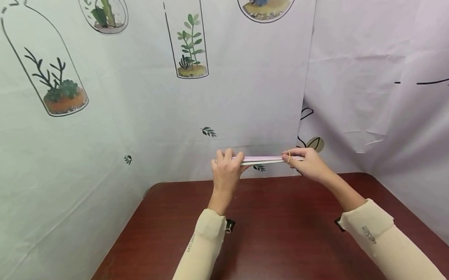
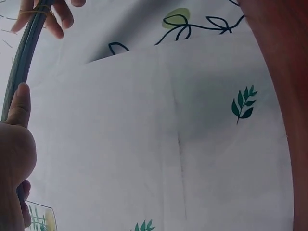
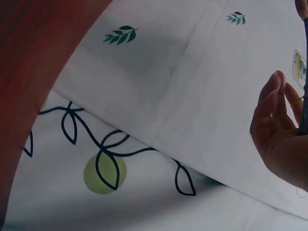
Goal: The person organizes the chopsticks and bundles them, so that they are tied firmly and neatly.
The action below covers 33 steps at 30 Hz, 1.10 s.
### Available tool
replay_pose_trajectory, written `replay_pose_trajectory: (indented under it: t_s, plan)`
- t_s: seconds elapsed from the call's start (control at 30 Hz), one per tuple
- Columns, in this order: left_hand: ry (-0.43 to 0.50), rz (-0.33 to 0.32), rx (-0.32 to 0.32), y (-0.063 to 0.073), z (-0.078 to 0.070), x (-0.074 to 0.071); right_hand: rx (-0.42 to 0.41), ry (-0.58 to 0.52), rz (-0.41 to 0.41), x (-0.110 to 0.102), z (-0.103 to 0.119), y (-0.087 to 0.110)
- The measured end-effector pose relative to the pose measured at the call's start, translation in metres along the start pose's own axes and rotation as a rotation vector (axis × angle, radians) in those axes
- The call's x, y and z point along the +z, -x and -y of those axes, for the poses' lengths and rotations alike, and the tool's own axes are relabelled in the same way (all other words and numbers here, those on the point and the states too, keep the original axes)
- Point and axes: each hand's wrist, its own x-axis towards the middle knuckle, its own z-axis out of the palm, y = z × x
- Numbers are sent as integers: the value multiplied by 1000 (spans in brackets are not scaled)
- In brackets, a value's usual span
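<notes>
A bundle of thin straight sticks point(image 1: 262, 158), pink and whitish in the head view, is held level above the far edge of the table. My left hand point(image 1: 226, 170) grips the bundle's left end, its thumb lying along the sticks in the left wrist view. At the other end my right hand point(image 1: 307, 162) has its fingers at a thin yellowish rubber band point(image 1: 289, 156). That band loops round the bundle and looks stretched by the right fingers in the left wrist view. The right wrist view catches only part of the right hand point(image 3: 276, 127) beside the sticks point(image 3: 305, 108).
A reddish-brown table point(image 1: 273, 229) with rounded far corners lies below both hands. Close behind it hangs a pale cloth point(image 1: 163, 117) printed with plants in jars, and another cloth point(image 1: 378, 120) hangs at the right. Light sleeves cover both forearms.
</notes>
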Motion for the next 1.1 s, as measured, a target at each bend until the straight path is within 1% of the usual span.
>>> replay_pose_trajectory:
  t_s: [0.07, 0.13, 0.2, 0.27, 0.33, 0.4, 0.47, 0.53, 0.57, 0.6, 0.63, 0.67, 0.7, 0.73, 0.8, 0.87, 0.93, 0.97, 1.03, 1.1]
  plan:
    - [-9, -3, 0, 2, 0, 1, -86, 142, -41, 0, 1, 1]
    - [-18, -11, 0, 3, 1, 1, -187, 295, -108, 1, 4, 2]
    - [-24, -19, 0, 3, 2, 1, -316, 442, -197, 3, 8, 3]
    - [-27, -33, 4, 3, 3, 1, -460, 528, -270, 7, 11, 4]
    - [-36, -35, 6, 3, 3, 1, -630, 550, -319, 11, 14, 6]
    - [-32, -40, 0, 2, 4, 2, -804, 543, -368, 16, 17, 8]
    - [-24, -40, -13, 2, 5, 2, -956, 518, -419, 22, 20, 11]
    - [-2, -41, -30, 3, 6, 2, -1063, 468, -493, 28, 22, 15]
    - [10, -45, -38, 3, 7, 2, -1089, 431, -542, 32, 22, 16]
    - [17, -44, -45, 3, 7, 2, -1096, 384, -591, 35, 23, 18]
    - [22, -45, -50, 3, 7, 2, -1082, 318, -633, 38, 22, 20]
    - [23, -48, -54, 3, 7, 2, -1051, 239, -670, 41, 21, 21]
    - [22, -54, -57, 3, 6, 1, -995, 157, -697, 44, 20, 24]
    - [14, -52, -60, 2, 6, 1, -919, 65, -713, 46, 20, 26]
    - [-4, -46, -66, 0, 4, 0, -732, -160, -709, 49, 20, 32]
    - [-22, -42, -71, -1, 3, -1, -514, -382, -692, 50, 23, 37]
    - [-32, -32, -81, -2, 3, -1, -297, -558, -689, 49, 27, 39]
    - [-35, -28, -87, -2, 3, -2, -197, -635, -685, 48, 29, 39]
    - [-41, -26, -93, -2, 3, -3, -29, -758, -656, 44, 34, 37]
    - [-36, -29, -90, -1, 3, -4, 98, -842, -585, 39, 36, 35]
